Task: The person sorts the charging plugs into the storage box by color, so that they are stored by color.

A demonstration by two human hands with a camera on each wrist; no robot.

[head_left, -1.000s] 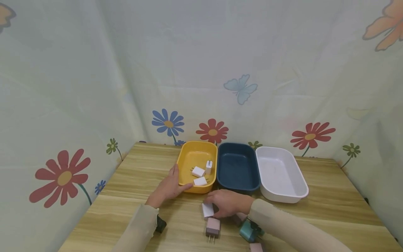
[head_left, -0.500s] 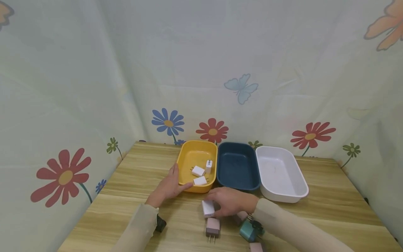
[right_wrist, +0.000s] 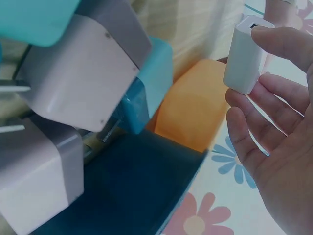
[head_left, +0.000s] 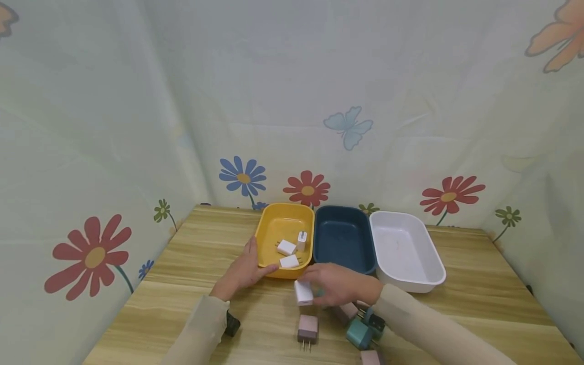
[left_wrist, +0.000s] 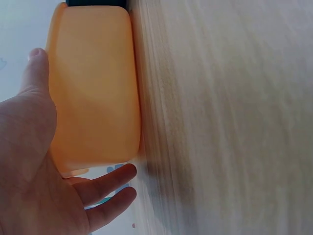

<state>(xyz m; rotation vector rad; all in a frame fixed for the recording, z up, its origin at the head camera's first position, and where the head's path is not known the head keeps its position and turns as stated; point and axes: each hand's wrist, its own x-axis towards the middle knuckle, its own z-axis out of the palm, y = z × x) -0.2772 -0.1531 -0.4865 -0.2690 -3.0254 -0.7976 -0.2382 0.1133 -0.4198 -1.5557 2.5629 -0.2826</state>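
Over the table (head_left: 187, 263), the right hand (head_left: 341, 285) pinches a white charger (head_left: 303, 293), seemingly raised, left hand (head_left: 242, 271) spread against the yellow tray (head_left: 284, 225).

Long cream sleeves (head_left: 422, 322), plain, lightly creased, small black device (head_left: 232, 323) by the left one

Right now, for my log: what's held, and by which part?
The right grip holds a white charger by its ends, between thumb and fingers; the left grip touches the yellow tray.
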